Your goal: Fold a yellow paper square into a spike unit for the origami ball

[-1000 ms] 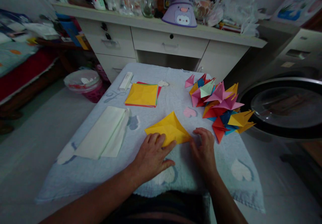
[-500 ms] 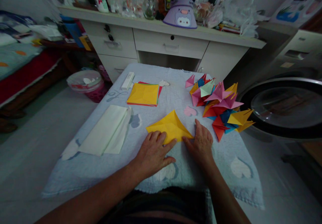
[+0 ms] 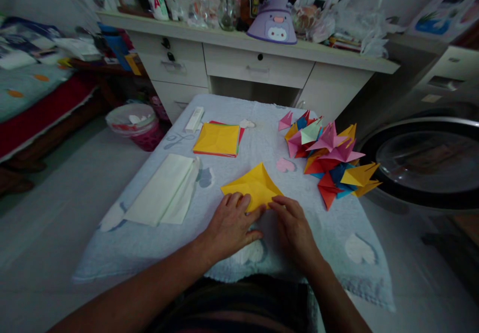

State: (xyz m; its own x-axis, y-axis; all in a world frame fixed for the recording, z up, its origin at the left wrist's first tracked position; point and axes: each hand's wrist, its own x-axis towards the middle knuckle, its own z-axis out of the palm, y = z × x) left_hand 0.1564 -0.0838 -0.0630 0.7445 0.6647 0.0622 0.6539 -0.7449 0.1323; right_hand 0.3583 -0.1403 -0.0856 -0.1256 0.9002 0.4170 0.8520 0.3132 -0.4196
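Right hand (image 3: 297,228) moved inward over right corner of yellow sheet (image 3: 256,182) | its fingertips bent, close together; pinch or mere contact cannot be told | left hand (image 3: 230,226) laid over near-left edge, fingers together, thumb apart | sheet on cloth (image 3: 254,146), left of paper pile (image 3: 331,146)

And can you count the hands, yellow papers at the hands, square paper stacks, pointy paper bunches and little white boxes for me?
Hands: 2 (left hand, right hand)
Yellow paper at the hands: 1
Square paper stack: 1
Pointy paper bunch: 1 (pieces overlap too much to count)
Little white box: 1
Total: 6
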